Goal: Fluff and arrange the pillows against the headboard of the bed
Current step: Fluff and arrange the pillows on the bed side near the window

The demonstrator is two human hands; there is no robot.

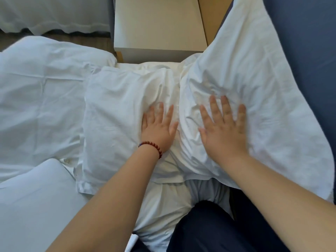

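Note:
Two white pillows lie in the middle of the head view. The left pillow (pixel 116 110) lies flat on the bed. The right pillow (pixel 263 91) leans tilted against the blue headboard (pixel 309 51) and overlaps the left one. My left hand (pixel 159 126), with a red bead bracelet at the wrist, presses flat on the left pillow near the overlap. My right hand (pixel 224 128) presses flat with spread fingers on the right pillow, denting it.
A rumpled white duvet (pixel 40 99) covers the bed at the left. A cream bedside table (pixel 158 26) stands behind the pillows. Another white-covered bed (pixel 54 13) is at the far left. My dark-trousered leg (pixel 218 230) is at the bottom.

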